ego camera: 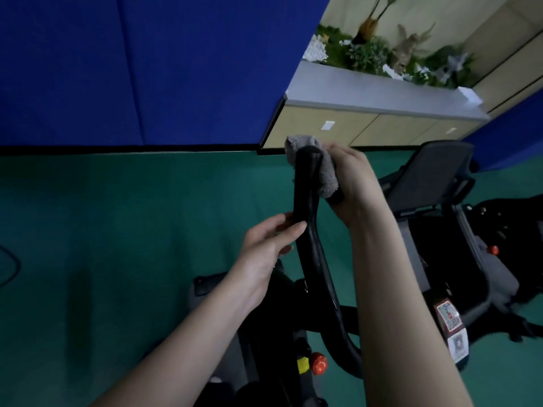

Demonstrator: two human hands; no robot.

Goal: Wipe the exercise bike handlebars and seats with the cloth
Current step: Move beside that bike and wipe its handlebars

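A black exercise bike handlebar (307, 201) rises up the middle of the view, curving down to the bike frame. My left hand (270, 245) grips the bar at its middle, thumb across the front. My right hand (352, 183) holds a grey fluffy cloth (323, 168) wrapped around the bar's top end. The cloth covers the back and right side of the tip. A black tablet holder (429, 174) of the bike stands to the right. No seat is in view.
A red adjustment knob (318, 362) sits low on the bike frame. Green floor (117, 230) spreads to the left. A blue padded wall (147, 69) stands behind, and a wooden cabinet (367, 130) with plants on top is at the back right.
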